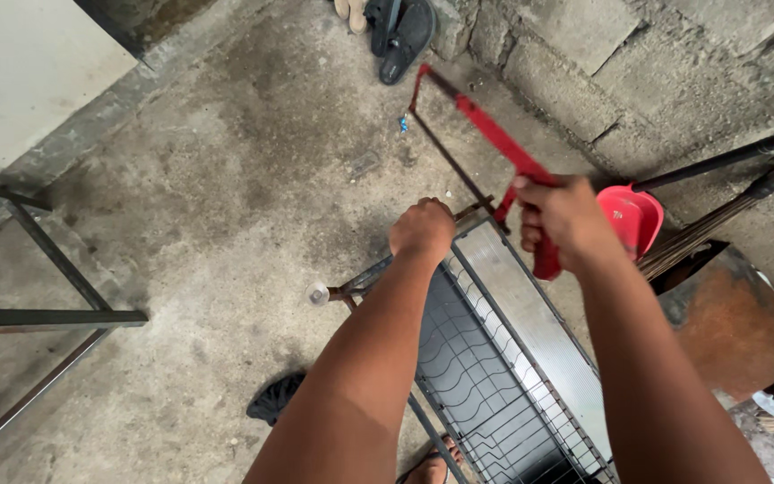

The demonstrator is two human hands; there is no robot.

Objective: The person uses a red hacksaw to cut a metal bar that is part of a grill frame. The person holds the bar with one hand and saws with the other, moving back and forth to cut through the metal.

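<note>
Red-framed hacksaw [481,125], thin dark blade, angled over end of rusty metal bar [405,260] on wire rack [485,376]. R hand [562,215] fisted tight on saw handle; L hand [423,229] closed, gripping bar beside blade. Rough concrete floor [226,206].

Soft, even daylight, no hard source visible. Concrete floor [226,179] reads mid-grey, brightest patch on pale wall panel [20,63] upper left. Shadows faint and diffuse, slightly darker under wire rack [485,358]. Mild sheen on rack's flat metal strip, no blown glare. Red hacksaw [494,134] frame sharp, colour saturated. Both forearms near lens slightly soft. Wide-angle stretch at edges: block wall [638,63] lines bow, steel frame [38,314] at left leans outward. Bottom right corner murky.
</note>
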